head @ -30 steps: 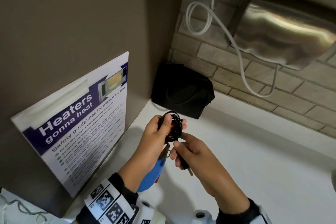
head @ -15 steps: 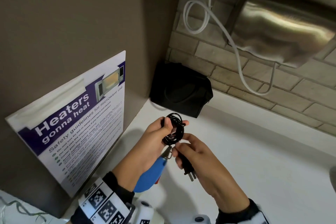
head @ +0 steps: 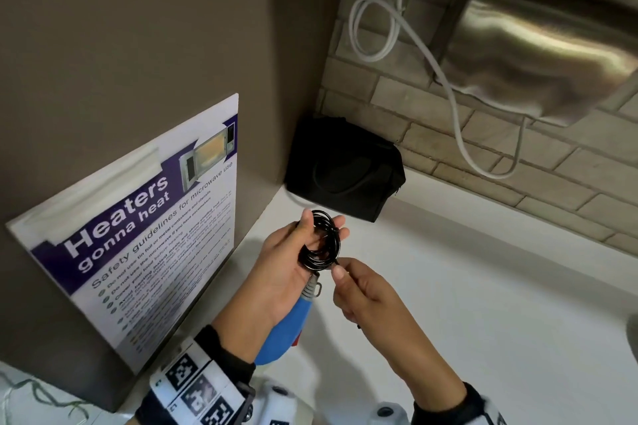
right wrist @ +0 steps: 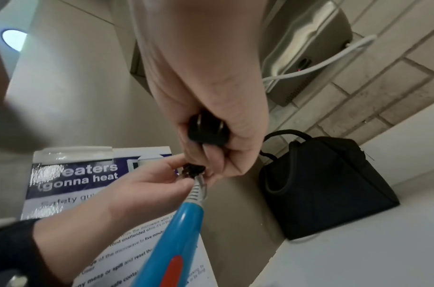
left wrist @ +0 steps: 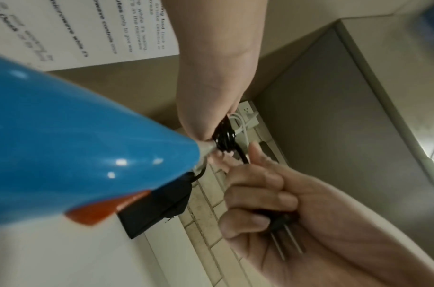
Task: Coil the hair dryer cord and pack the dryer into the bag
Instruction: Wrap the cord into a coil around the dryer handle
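I see the glossy blue plastic hair dryer handle point(left wrist: 75, 147) catching bright highlights, with a matt orange-red plastic switch point(right wrist: 172, 271) set in it. Its ribbed grey strain relief point(right wrist: 198, 191) looks like dull rubber. The coiled thin black cord point(head: 321, 240) has a slight sheen; the black plug point(left wrist: 280, 223) carries two bare metal prongs. The soft black cloth bag point(head: 345, 166) is matt. The white desk point(head: 483, 304) reads smooth and matt to me. The brushed steel wall dryer point(head: 538, 48) shines; the pale brick wall point(head: 569, 183) looks rough. The printed paper poster point(head: 145, 235) is faintly glossy.
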Tool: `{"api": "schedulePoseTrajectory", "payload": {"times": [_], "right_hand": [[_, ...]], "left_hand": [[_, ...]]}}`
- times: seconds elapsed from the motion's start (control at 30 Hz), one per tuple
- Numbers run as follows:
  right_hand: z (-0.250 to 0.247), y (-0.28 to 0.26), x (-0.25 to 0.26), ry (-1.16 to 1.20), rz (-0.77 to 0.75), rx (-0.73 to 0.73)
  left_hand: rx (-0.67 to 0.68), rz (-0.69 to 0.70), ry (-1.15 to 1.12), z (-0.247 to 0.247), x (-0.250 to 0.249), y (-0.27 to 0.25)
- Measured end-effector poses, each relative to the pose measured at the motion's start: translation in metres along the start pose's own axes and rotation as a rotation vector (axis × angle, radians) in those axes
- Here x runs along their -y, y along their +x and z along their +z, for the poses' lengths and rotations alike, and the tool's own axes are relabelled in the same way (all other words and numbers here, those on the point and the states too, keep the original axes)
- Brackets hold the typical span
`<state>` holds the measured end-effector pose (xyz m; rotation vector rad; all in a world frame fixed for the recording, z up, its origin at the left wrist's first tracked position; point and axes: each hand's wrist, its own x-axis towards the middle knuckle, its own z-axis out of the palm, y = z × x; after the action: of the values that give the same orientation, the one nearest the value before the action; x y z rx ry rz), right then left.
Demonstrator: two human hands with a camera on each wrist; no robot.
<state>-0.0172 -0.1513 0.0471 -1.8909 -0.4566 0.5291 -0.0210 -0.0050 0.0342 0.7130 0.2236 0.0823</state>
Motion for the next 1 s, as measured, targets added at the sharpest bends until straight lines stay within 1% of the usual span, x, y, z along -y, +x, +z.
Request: {"api": "schedulePoseTrajectory", "payload": {"times": [0.07, 0.1, 0.17, 0.23, 0.33, 0.43, 0.57, 0.63, 0.7, 0.77, 0.83, 0.9, 1.0], "right_hand": [[0.001, -0.002, 0.001, 0.035, -0.005, 0.016], [0.001, -0.004, 0.002, 0.057, 0.002, 0.029], [0.0, -0.006, 0.004, 0.087, 0.029, 0.047], [-0.003, -0.005, 0.005, 0.082, 0.045, 0.031], [-0.003, 0.001, 0.005, 0.04, 0.043, -0.013], [0.0, 0.005, 0.008, -0.02, 0.069, -0.047], [0.006, 0.006, 0.013, -0.087, -0.001, -0.058], [0.008, 0.005, 0.013, -0.115, -0.022, -0.047], [0.005, 0.002, 0.015, -0.125, -0.027, -0.018], [-0.003, -0.001, 0.021, -0.116, -0.018, 0.003], [-0.012, -0.001, 0.023, -0.114, -0.026, -0.015], [-0.018, 0.0, 0.02, -0.156, -0.065, -0.059], [-0.016, -0.002, 0.008, -0.235, -0.133, -0.083]], "left_hand": [[-0.077, 0.05, 0.032, 0.001, 0.004, 0.002], [-0.091, 0.068, 0.041, 0.002, 0.005, 0.002], [-0.094, 0.103, 0.096, 0.004, 0.005, 0.002], [-0.071, 0.139, 0.204, 0.006, 0.004, -0.001], [-0.038, 0.117, 0.354, 0.01, 0.006, -0.007], [-0.05, 0.134, 0.426, 0.014, 0.011, -0.012], [-0.109, 0.208, 0.346, 0.02, 0.018, -0.014], [-0.143, 0.221, 0.367, 0.019, 0.019, -0.013], [-0.124, 0.182, 0.396, 0.017, 0.018, -0.012], [-0.069, 0.121, 0.419, 0.011, 0.012, -0.009], [-0.01, 0.096, 0.417, 0.006, 0.008, -0.004], [-0.004, 0.09, 0.324, 0.004, 0.006, -0.002], [-0.058, 0.036, 0.07, 0.003, 0.001, 0.001]]}}
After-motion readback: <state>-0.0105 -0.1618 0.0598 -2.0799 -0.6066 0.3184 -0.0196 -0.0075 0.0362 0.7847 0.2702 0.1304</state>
